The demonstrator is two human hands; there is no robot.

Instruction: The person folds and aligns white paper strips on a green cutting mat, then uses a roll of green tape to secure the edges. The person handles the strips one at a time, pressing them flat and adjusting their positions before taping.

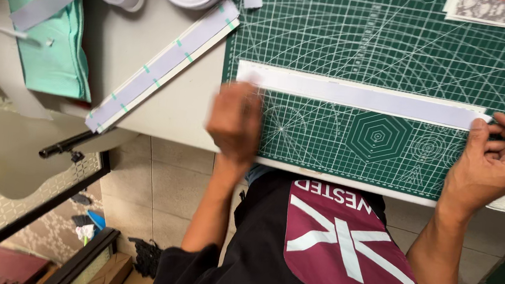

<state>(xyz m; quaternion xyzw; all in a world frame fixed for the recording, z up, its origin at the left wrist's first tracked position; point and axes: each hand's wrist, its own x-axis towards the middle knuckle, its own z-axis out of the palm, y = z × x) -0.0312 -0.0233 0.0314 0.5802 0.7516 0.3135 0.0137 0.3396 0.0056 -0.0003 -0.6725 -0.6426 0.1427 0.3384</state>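
So I've got the long white strip lying flat across the green cutting mat, lined up with the grid so it sits straight. My right hand is pinching the right end of it between thumb and fingers to keep it from sliding. My left hand is blurry over the mat just below the strip's left end, well apart from the right, and honestly I can't tell if it's gripping anything; another taped strip sits off to the left on the table.
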